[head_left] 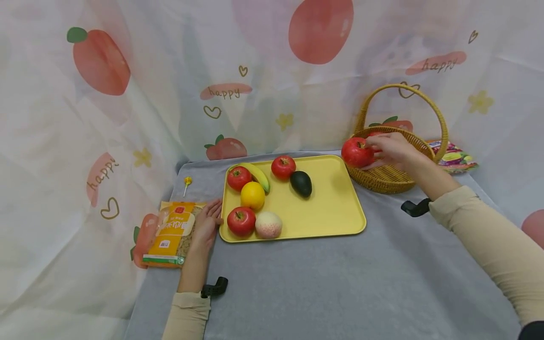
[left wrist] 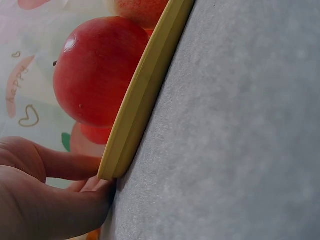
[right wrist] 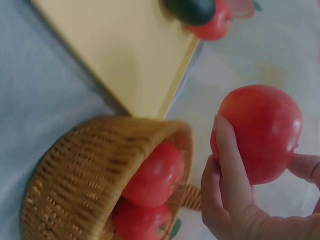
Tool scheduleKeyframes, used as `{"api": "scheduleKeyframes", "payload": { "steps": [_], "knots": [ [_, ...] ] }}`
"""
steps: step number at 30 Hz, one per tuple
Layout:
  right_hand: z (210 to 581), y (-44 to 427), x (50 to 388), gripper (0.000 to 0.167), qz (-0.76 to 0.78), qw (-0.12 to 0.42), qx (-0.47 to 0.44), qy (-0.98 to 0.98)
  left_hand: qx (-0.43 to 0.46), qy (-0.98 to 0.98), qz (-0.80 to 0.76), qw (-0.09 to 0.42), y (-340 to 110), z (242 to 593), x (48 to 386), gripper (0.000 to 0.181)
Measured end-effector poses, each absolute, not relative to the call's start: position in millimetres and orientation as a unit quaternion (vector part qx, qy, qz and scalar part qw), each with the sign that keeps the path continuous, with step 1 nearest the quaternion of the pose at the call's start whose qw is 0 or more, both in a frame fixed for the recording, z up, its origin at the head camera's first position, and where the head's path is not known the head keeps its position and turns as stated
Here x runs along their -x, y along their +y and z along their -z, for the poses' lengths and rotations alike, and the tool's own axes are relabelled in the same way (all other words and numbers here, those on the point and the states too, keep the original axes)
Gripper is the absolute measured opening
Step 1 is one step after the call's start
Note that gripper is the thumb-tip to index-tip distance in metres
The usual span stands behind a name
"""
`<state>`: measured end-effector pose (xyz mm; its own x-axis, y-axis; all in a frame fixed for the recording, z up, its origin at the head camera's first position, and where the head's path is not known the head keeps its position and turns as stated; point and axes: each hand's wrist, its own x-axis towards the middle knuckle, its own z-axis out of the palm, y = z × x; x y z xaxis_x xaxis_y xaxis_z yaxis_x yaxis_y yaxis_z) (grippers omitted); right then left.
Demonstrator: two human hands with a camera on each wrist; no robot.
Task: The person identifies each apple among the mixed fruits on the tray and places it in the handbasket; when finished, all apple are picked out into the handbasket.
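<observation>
Apple (head_left: 355,152) sits in right grip (head_left: 393,148), between thumb and curled fingers; left grip (head_left: 206,226) pinches tray (head_left: 327,208).

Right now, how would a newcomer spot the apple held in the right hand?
Find the wicker basket right of the yellow tray. Near the basket's tray-side rim, the right hand grips a round red apple. Apples inside the basket and others on the tray look similar; only this one is held.
</observation>
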<state>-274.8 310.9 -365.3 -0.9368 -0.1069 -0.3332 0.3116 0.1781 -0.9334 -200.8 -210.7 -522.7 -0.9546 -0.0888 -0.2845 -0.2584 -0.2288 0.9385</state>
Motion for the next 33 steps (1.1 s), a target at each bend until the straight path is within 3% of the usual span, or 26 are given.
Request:
{"api": "scheduleKeyframes", "payload": {
  "steps": [4,13,18,33],
  "knots": [
    [369,322,282,0.067,0.647,0.173,-0.081,0.738,0.144,0.617,-0.771,0.055,-212,523,201,0.085],
    [376,345,289,0.052,0.602,0.155,-0.094,0.778,0.140,0.612,-0.776,0.053,-211,522,202,0.083],
    [383,351,288,0.061,0.580,0.180,-0.089,0.790,0.142,0.616,-0.774,0.052,-210,522,201,0.084],
    [397,375,298,0.057,0.566,0.226,-0.087,0.788,0.145,0.610,-0.777,0.054,-210,524,202,0.083]
  ]
}}
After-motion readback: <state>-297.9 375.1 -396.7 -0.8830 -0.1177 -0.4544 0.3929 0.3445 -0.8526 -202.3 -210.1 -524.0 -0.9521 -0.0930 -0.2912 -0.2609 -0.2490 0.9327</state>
